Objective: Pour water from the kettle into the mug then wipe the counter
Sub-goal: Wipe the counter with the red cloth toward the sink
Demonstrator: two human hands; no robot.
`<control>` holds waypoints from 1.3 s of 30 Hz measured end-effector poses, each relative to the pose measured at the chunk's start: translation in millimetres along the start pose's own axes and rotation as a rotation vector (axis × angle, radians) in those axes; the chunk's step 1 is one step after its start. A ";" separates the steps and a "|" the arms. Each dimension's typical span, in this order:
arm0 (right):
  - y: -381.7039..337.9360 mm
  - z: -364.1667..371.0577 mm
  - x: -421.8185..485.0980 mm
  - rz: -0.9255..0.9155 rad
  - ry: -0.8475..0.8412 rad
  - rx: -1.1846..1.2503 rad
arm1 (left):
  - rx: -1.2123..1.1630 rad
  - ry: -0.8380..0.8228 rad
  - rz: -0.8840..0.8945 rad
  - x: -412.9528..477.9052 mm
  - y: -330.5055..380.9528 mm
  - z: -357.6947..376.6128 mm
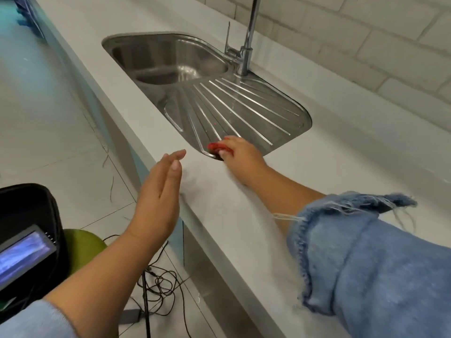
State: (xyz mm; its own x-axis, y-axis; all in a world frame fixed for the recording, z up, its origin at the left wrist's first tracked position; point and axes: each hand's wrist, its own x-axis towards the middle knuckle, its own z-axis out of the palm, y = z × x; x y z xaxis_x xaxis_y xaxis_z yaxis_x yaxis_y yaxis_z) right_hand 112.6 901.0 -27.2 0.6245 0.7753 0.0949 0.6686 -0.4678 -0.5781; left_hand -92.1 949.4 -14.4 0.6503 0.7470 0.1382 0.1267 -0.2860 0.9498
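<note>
Head cam readout from my end.

Left hand [158, 191]: flat and upright like a blade, fingers straight and pressed together, thumb alongside. It holds nothing. It hovers at the front edge of the white stone-look counter [244, 228]; I can't tell if it touches the edge.

Right hand [240, 154]: reaches across the counter to the near corner of the ribbed stainless steel drainboard [244, 111]. Its fingers are curled down onto a small red crumpled item [216, 146], clamped on it. The item is motion-blurred, so I can't tell cloth from scrubber. It sits right on the drainboard rim where steel meets counter. There's a dark patch just under it, unidentifiable.

The right forearm lies over the counter, frayed blue denim sleeve [366, 264] pushed up. A pale blue sleeve [31, 320] is on the left arm.

The stainless steel sink basin [156, 54] is at the far end of the drainboard. A tall chrome tap [246, 45] stands behind it, against a white brick-tile wall [366, 32].

Below the counter on the left, a black case with a lit screen [24, 254] is beside a green round seat [83, 242]. Tangled black cables [158, 281] lie on the pale tiled floor [48, 130].
</note>
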 end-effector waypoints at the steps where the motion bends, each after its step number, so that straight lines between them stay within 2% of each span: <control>1: 5.8 -11.8 -9.3 -0.001 0.045 0.082 | 0.011 -0.015 -0.002 -2.9 -0.1 0.0; 4: 20.4 -58.6 -58.5 -0.038 0.076 0.228 | -0.001 -0.063 -0.006 -9.8 -0.3 4.9; 10: 54.1 -127.8 -211.9 -0.390 -0.362 -0.063 | 0.054 -0.139 0.062 -20.2 -0.6 22.5; 13: 71.8 -116.8 -269.2 -0.553 -0.469 -0.212 | 0.091 -0.189 0.074 -24.6 -2.1 28.0; 15: 74.9 -99.2 -278.6 -0.594 -0.449 -0.269 | 0.113 -0.211 0.080 -27.2 -1.6 30.1; 21: 34.2 -49.8 -184.1 -0.461 -0.271 -0.180 | 0.118 -0.188 0.118 -31.3 12.0 35.9; 28: 3.3 -11.3 -60.8 -0.155 -0.079 -0.106 | 0.122 -0.192 0.209 -26.7 22.0 15.0; 32: 10.5 -16.9 -19.6 0.121 -0.081 -0.294 | 0.135 -0.162 0.168 -26.1 16.5 -0.2; 34: 15.4 -29.1 -18.9 0.229 -0.018 -0.315 | 0.148 -0.166 0.164 -28.4 15.2 -4.4; 37: 22.7 -54.4 -40.6 0.193 0.175 -0.157 | 0.121 -0.164 0.114 -29.7 18.7 -1.6; 39: 25.9 -74.5 -59.5 0.220 0.218 0.050 | 0.099 -0.175 0.092 -30.0 26.6 9.0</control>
State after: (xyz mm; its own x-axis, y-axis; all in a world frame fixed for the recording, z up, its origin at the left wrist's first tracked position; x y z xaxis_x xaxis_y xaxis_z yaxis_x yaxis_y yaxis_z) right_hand 122.8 811.1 12.5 0.8273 0.5460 0.1320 0.4908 -0.5883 -0.6426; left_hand -101.4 914.0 4.3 0.7817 0.6017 0.1642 0.1279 -0.4123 0.9020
